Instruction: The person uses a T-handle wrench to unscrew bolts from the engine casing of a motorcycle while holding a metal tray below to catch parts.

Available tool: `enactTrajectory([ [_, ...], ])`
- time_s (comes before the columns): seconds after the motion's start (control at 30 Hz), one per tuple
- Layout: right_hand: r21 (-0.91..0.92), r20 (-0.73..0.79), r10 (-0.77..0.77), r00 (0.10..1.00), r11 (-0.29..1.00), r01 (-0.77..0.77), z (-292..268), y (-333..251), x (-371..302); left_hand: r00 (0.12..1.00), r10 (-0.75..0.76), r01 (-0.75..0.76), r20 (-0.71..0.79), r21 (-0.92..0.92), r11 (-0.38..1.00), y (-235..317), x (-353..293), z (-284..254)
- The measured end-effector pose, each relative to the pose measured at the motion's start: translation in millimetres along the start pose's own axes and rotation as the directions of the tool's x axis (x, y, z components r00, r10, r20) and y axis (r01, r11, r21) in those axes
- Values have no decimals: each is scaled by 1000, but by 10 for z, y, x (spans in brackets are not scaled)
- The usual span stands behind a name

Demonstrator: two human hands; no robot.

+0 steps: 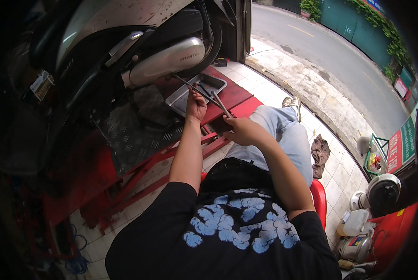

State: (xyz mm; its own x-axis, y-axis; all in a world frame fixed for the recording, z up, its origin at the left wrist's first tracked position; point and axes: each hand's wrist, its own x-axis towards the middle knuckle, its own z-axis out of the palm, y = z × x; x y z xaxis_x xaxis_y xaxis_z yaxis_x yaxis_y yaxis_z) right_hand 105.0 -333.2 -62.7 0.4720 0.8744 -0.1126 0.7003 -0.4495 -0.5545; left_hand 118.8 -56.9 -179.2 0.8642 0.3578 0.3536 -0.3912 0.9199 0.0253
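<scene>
A scooter [171, 60] with a silver-grey side cover stands on a red lift to my left. My left hand [196, 107] is closed, its fingers pinching a long thin metal rod tool [184, 82] near its middle. The rod's far tip reaches the underside of the scooter, below the cover. My right hand [242, 130] is wrapped round the tool's near end, where a thicker bar [222, 103] shows; how the two join I cannot tell. Under the rod, a grey metal tray [175, 101] rests on the lift, partly hidden by my left hand.
The red lift platform [239, 95] has a black textured mat [139, 144] beside the tray. A brown rag [320, 156] lies on the white tiles. At right are a black-and-white round appliance [383, 193], plastic jugs [355, 223] and a red tank [395, 233]. A red seat [318, 198] is beneath me.
</scene>
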Motion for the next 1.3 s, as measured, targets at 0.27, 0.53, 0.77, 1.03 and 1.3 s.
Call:
enactTrajectory([
  [0.27, 565, -428, -188, 884, 708, 424, 172, 33, 196, 1000, 15, -15, -4, -14, 1000, -50, -47, 106],
  [0.53, 678, -458, -153, 876, 577, 455, 415, -42, 389, 997, 9, -9, 71, -1, 1000, -82, -40, 64],
  [0.77, 839, -371, -13, 929, 424, 341, 193, 0, 299, 994, -99, 102, -36, 97, 990, -227, 19, 105],
  [1.03, 946, -263, 42, 964, 207, 249, 303, 49, 345, 775, 434, -3, -458, 684, 729, -148, 228, 110],
  [1.3, 939, -292, 89, 952, 217, 267, 314, 35, 314, 665, 500, -165, -555, 544, 823, 689, 565, 115],
])
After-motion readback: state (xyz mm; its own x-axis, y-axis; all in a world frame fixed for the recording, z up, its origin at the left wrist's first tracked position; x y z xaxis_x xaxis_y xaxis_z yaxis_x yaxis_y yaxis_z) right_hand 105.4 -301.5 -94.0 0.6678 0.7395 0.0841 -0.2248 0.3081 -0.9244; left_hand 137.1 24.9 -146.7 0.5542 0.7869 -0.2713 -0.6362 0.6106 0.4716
